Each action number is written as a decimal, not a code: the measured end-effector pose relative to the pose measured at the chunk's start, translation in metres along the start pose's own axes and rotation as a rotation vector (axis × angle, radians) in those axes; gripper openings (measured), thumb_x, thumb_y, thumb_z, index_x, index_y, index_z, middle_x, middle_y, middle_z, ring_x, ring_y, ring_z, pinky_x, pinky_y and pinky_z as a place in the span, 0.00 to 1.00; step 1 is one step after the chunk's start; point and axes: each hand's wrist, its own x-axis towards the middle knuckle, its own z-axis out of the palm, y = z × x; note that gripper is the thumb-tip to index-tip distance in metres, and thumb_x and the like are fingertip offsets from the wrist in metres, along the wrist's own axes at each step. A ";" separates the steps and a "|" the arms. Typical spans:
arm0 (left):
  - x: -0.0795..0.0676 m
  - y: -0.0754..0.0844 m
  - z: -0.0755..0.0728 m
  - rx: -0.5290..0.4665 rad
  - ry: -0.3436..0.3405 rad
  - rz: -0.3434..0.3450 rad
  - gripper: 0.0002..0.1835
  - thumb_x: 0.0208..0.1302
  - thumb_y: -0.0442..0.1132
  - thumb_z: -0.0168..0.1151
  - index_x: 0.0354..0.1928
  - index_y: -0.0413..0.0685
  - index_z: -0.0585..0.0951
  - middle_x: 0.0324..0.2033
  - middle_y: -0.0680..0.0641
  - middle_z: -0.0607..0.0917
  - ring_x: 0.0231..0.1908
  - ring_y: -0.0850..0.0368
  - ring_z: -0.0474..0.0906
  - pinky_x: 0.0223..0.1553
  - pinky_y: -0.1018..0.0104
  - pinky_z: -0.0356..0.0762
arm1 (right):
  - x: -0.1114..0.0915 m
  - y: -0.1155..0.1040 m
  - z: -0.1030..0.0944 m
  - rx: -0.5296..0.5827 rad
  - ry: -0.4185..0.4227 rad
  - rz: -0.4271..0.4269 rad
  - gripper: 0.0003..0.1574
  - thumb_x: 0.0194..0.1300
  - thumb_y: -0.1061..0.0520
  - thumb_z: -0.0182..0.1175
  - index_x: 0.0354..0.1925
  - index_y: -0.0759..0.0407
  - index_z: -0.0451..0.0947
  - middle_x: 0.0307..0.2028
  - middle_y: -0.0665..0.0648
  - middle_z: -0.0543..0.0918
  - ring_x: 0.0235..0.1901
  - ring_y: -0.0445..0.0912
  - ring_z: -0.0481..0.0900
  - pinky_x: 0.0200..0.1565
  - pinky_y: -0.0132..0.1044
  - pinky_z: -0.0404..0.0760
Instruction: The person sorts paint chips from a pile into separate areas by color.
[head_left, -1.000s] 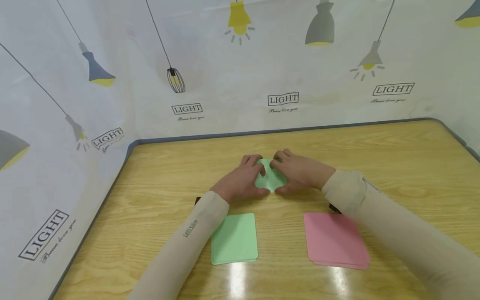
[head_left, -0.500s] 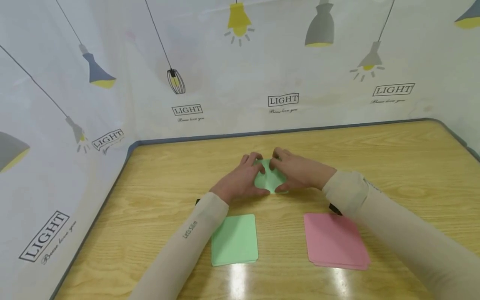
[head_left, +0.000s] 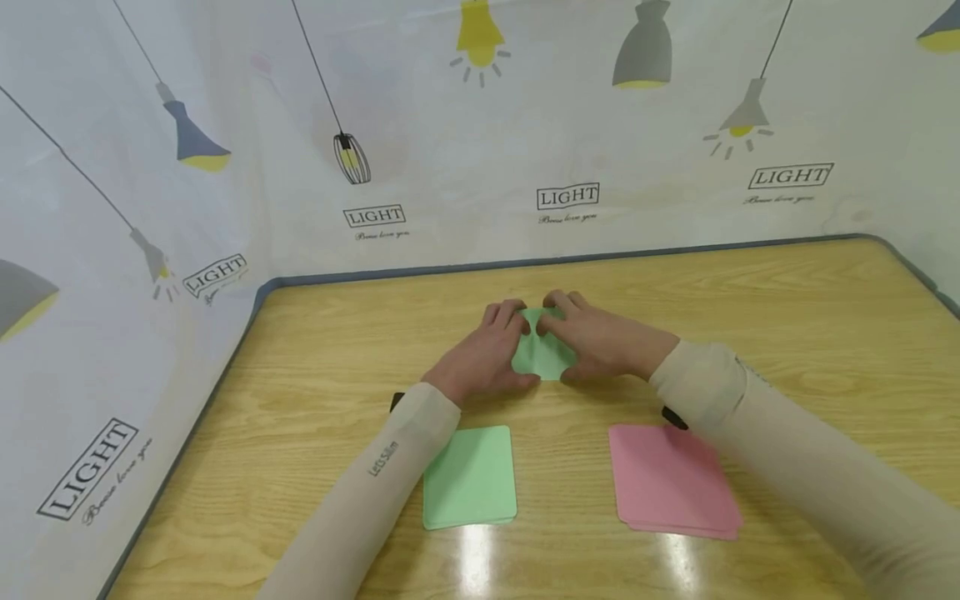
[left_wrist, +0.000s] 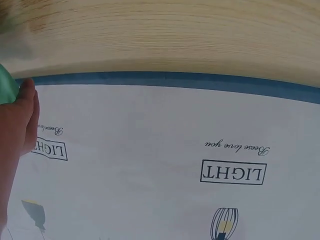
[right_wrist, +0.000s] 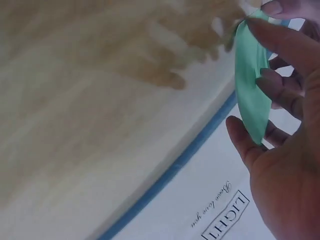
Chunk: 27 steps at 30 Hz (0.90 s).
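A light green square paper is held between both hands over the far half of the table, a faint vertical crease or bend down its middle. My left hand grips its left side, fingers curled at the far edge and thumb at the near edge. On the other side my right hand pinches it the same way. In the right wrist view the green paper bows between the fingers of the right hand. Only a corner of the paper and part of the left hand enter the left wrist view.
Nearer on the wood-grain table lies a small stack of green square papers, partly behind the left sleeve. A pink paper stack lies to its right, by the right sleeve. A white lamp-printed curtain borders the table.
Both hands have shifted slightly, with the green paper between them, and my right hand's thumb sits a little farther right. The two stacks have not moved.
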 end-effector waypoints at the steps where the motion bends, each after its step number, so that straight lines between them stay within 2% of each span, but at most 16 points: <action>1: 0.000 0.000 0.000 0.003 0.000 -0.003 0.34 0.61 0.58 0.66 0.58 0.42 0.69 0.68 0.43 0.55 0.67 0.48 0.51 0.63 0.64 0.62 | 0.000 0.000 -0.001 -0.029 -0.005 -0.009 0.39 0.51 0.52 0.76 0.57 0.58 0.70 0.63 0.64 0.59 0.60 0.60 0.62 0.53 0.49 0.75; 8: 0.000 -0.001 0.003 -0.032 -0.016 -0.054 0.35 0.61 0.58 0.66 0.59 0.42 0.69 0.69 0.43 0.54 0.69 0.47 0.50 0.64 0.62 0.63 | -0.002 -0.005 -0.005 -0.277 -0.050 -0.063 0.44 0.51 0.50 0.76 0.62 0.60 0.69 0.65 0.69 0.61 0.61 0.64 0.62 0.54 0.50 0.75; 15: 0.002 0.001 0.006 -0.003 -0.002 -0.038 0.39 0.59 0.62 0.65 0.61 0.42 0.68 0.72 0.40 0.52 0.71 0.45 0.47 0.66 0.61 0.60 | -0.006 -0.010 -0.008 -0.477 -0.046 -0.110 0.46 0.51 0.44 0.75 0.60 0.65 0.69 0.64 0.73 0.63 0.58 0.65 0.68 0.51 0.49 0.78; 21: 0.006 0.005 0.006 0.059 0.045 -0.005 0.38 0.60 0.60 0.64 0.63 0.43 0.67 0.72 0.39 0.51 0.72 0.43 0.42 0.69 0.58 0.51 | -0.008 -0.006 -0.008 -0.476 -0.009 -0.117 0.43 0.54 0.45 0.70 0.60 0.68 0.69 0.63 0.73 0.62 0.58 0.65 0.67 0.51 0.47 0.78; 24: 0.006 0.005 0.006 0.113 0.076 0.019 0.36 0.61 0.58 0.64 0.63 0.43 0.67 0.71 0.38 0.52 0.72 0.42 0.43 0.70 0.57 0.48 | -0.007 -0.007 -0.010 -0.474 0.007 -0.128 0.44 0.54 0.44 0.68 0.60 0.69 0.69 0.63 0.72 0.61 0.58 0.65 0.66 0.51 0.46 0.78; 27: 0.005 0.005 0.006 0.166 0.088 0.034 0.35 0.61 0.57 0.65 0.62 0.43 0.68 0.70 0.38 0.54 0.70 0.42 0.47 0.69 0.57 0.50 | -0.007 -0.009 -0.011 -0.464 0.011 -0.127 0.45 0.54 0.44 0.68 0.61 0.69 0.69 0.63 0.72 0.61 0.59 0.65 0.65 0.51 0.45 0.78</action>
